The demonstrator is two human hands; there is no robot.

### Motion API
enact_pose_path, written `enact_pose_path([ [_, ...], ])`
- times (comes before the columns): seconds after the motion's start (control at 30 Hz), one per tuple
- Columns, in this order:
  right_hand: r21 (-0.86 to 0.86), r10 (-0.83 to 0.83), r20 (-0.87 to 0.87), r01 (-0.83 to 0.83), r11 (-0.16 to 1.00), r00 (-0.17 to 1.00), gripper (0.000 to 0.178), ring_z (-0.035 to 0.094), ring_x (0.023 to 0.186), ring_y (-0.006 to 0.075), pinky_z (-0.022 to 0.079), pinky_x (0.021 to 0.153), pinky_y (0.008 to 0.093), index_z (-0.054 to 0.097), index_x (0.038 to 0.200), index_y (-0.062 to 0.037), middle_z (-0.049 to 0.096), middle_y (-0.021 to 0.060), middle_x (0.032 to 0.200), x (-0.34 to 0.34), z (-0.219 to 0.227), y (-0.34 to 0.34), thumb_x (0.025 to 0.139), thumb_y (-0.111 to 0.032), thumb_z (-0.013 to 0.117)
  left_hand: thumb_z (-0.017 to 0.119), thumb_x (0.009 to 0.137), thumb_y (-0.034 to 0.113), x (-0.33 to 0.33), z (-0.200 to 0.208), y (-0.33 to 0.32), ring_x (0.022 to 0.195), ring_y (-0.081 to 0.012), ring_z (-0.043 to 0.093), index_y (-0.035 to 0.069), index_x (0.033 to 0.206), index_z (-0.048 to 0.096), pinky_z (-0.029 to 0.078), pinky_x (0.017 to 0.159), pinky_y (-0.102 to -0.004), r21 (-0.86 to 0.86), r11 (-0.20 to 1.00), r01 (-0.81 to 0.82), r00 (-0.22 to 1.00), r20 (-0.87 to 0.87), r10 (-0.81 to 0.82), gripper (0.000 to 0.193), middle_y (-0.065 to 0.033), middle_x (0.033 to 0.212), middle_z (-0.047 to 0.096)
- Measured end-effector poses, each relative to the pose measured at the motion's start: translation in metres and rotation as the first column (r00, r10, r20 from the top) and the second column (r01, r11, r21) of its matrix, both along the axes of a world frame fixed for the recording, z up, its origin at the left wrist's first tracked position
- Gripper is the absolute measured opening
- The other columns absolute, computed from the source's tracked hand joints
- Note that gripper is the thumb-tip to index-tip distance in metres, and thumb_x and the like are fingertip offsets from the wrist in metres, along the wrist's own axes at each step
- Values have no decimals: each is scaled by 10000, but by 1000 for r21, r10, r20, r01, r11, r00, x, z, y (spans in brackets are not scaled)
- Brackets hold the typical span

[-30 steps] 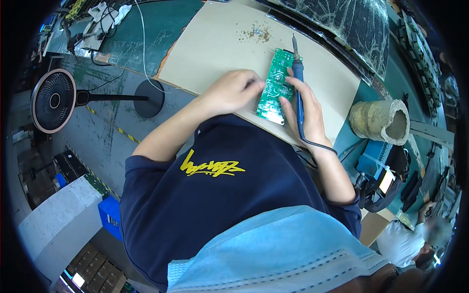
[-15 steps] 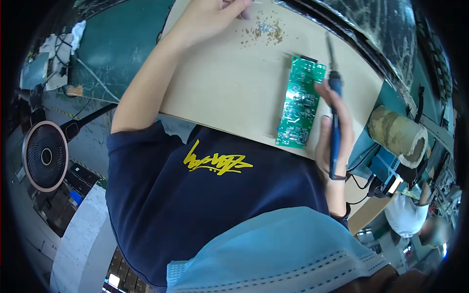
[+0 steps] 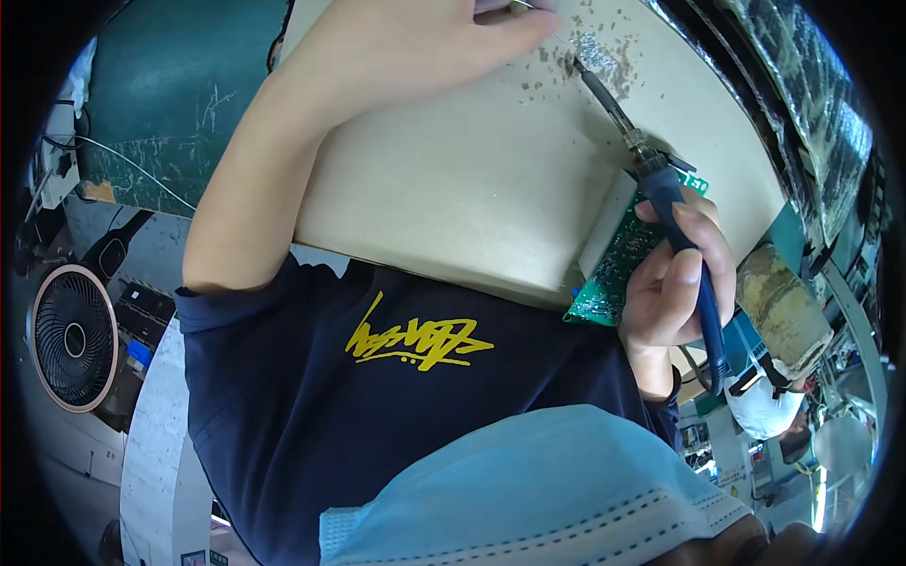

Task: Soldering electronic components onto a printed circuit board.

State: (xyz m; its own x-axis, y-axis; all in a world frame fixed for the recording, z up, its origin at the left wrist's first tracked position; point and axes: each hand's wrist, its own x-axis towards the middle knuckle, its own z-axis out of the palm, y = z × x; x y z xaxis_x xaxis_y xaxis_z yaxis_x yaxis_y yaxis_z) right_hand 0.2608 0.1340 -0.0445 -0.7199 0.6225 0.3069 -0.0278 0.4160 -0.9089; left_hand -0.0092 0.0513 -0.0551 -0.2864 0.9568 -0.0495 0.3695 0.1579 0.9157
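At the top edge, my left hand (image 3: 477,42) is pinched closed around a thin silvery wire (image 3: 559,36), likely solder; its fingertips are partly cut off by the frame. My right hand (image 3: 681,283) grips a soldering iron (image 3: 665,193) with a blue handle. The dark tip points up and left, close to the wire's end, over a scatter of small brown crumbs and silvery bits (image 3: 595,47). Beneath the iron and beside my right fingers is a green circuit board (image 3: 618,283), tilted, with a pale side showing on its left. Whether those fingers also touch the board cannot be told.
The beige work board (image 3: 425,198) lies on a green bench top (image 3: 179,85). A worn tan cylinder (image 3: 781,307) stands at the right. Wrapped dark material (image 3: 793,85) runs along the far right. A round fan (image 3: 74,338) is at the left. Another person (image 3: 764,410) sits at lower right.
The soldering iron has swung from upright to pointing up-left, its tip now near the crumbs. My left hand has moved right in the picture. The circuit board now appears tilted.
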Motion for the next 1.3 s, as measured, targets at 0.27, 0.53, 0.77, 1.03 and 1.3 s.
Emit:
enact_pose_path([
  [0.27, -33, 102, 161, -97, 995, 982, 384, 652, 855, 340, 520, 825, 455, 604, 1172, 70, 654, 328, 974, 9, 7, 4, 1041, -269, 480, 704, 838, 29, 3, -11, 0, 532, -90, 363, 6, 837, 644, 309, 505, -278, 11, 1000, -19, 999, 29, 19, 65, -9, 581, 416],
  [0.53, -16, 140, 134, -140, 990, 981, 380, 642, 844, 334, 508, 816, 462, 596, 1183, 60, 645, 327, 947, 9, 5, 8, 1043, -266, 459, 701, 839, 29, 8, 9, 0, 530, -99, 356, 6, 829, 639, 296, 504, -287, -50, 999, 6, 992, -124, -12, 66, -12, 582, 396],
  [0.77, 11, 175, 156, -179, 984, 972, 362, 638, 842, 333, 504, 816, 461, 590, 1180, 60, 639, 320, 935, 7, 5, 12, 1039, -248, 462, 707, 841, 34, 10, 3, 5, 531, -106, 368, 3, 842, 659, 297, 507, -295, -55, 998, -6, 999, -34, 4, 57, -15, 582, 408],
  [1.03, -7, 127, 43, -126, 992, 991, 294, 643, 808, 296, 513, 741, 396, 653, 1099, 74, 664, 232, 872, 2, -1, 10, 980, -180, 565, 713, 843, 49, 11, 7, 2, 525, -133, 395, 9, 855, 667, 317, 510, -310, 24, 998, 53, 974, -223, -46, 62, -33, 572, 423],
  [1.3, 6, 180, 172, -183, 983, 969, 352, 623, 832, 322, 494, 828, 461, 595, 1152, 62, 630, 317, 952, 6, 6, 11, 1015, -232, 459, 707, 846, 54, 12, 11, 3, 520, -131, 384, 16, 855, 659, 312, 508, -306, -3, 999, 45, 963, -265, -45, 63, -30, 567, 417],
])
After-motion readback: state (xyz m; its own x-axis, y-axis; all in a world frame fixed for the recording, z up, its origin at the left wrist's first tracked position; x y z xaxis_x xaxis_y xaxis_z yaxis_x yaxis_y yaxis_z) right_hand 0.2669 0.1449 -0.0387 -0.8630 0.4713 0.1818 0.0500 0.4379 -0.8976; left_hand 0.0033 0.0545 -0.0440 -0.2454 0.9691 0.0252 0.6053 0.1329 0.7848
